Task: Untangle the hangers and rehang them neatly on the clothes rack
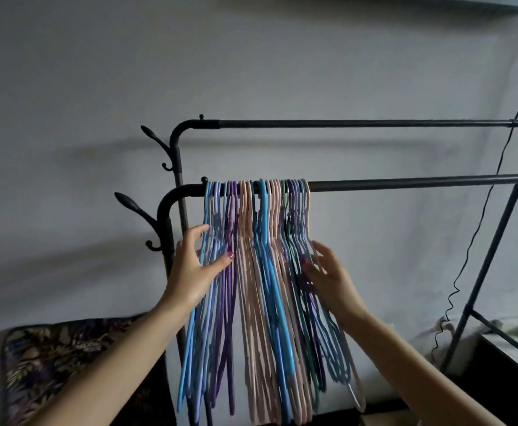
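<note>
Both hands were up at the hanger bunch [260, 272], one on each flank. Left hand [194, 269] lay flat against the blue and purple hangers on the left side, fingers spread, thumb across the front; nothing gripped that I could see. Right hand [325, 272] was loose too, fingers splayed and touching the outer hangers on the right side, not clenched on any.

Hangers were all hooked on the front rail [405, 183] of the clothes rack [476, 272], packed tight at the rail's left end, just beside the corner bend. Colour groups from that bend outward: light blue, purple, pink, bright blue, pink again, then green, purple and grey-blue. Lower ends fanned out below the rail; I couldn't tell if any were still crossed.

Rest of that rail to the right was bare. Back rail [359, 123] sat above and behind it. Coat pegs [134, 207] stuck out left of the bend. Patterned cushion [61, 364] sat low, left of the rack. Black cable [482, 216] hung down past the rack's right post.
</note>
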